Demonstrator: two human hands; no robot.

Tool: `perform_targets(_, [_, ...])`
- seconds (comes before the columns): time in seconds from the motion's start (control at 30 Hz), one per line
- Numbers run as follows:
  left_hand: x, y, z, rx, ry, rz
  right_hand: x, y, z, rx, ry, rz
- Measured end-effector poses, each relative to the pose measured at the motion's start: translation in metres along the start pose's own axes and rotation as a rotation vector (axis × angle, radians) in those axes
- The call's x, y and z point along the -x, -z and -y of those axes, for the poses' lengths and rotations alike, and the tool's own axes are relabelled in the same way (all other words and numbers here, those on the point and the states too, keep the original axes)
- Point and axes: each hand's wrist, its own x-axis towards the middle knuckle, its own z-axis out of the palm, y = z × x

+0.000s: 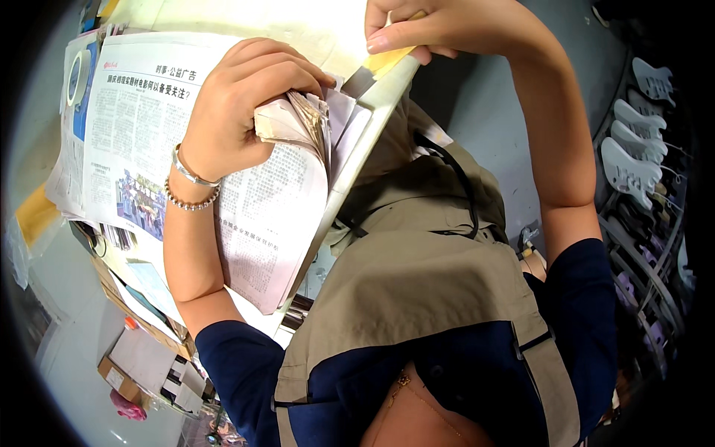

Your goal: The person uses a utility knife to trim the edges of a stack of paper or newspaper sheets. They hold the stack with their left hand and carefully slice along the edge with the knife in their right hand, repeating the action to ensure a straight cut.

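Two bare hands are at work along the desk [298, 18] edge nearest the person. The left hand [249, 97] has its grip closed on a thick folded wad of sheets [287, 123], worn and brownish at the rims, which lies on a newspaper [149, 127] close to that edge. The right hand [424, 33] pinches a yellow piece [391, 59] above the same edge, toward its far end; a flat grey strip [359, 82] shows just beside it, whether joined to it I cannot tell.

The newspaper spreads toward the desk's left edge, partly hidden by the left hand, forearm and wad. The person's khaki apron [417, 290] blocks much of the floor below the near edge. To the right, well apart from the desk, white guitar-shaped bodies [629, 167] stand in a row above dark rails [640, 253].

Past the desk's left edge there is a yellow sheet [37, 212]; lower down, a cardboard box [119, 381] sits with a pink cloth [128, 406] just beside it. What the box holds is too small to tell.
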Motion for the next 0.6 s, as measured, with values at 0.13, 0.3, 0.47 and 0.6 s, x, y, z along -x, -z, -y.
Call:
perform_targets(0.13, [0.0,-0.001,0.0,0.001,0.016,0.004,-0.023,-0.015,-0.017,-0.005,0.07,0.07])
perform_targets(0.3, [0.002,0.001,-0.003,0.002,0.005,-0.01,-0.02,-0.019,-0.022,-0.085,0.058,0.103])
perform_targets(0.47, [-0.003,0.001,0.002,0.036,-0.133,-0.087,-0.004,-0.032,-0.031,-0.104,0.162,-0.002])
perform_targets(0.6, [0.006,0.001,0.006,0.144,-0.011,-0.114,-0.002,-0.071,-0.024,-0.082,0.115,-0.037])
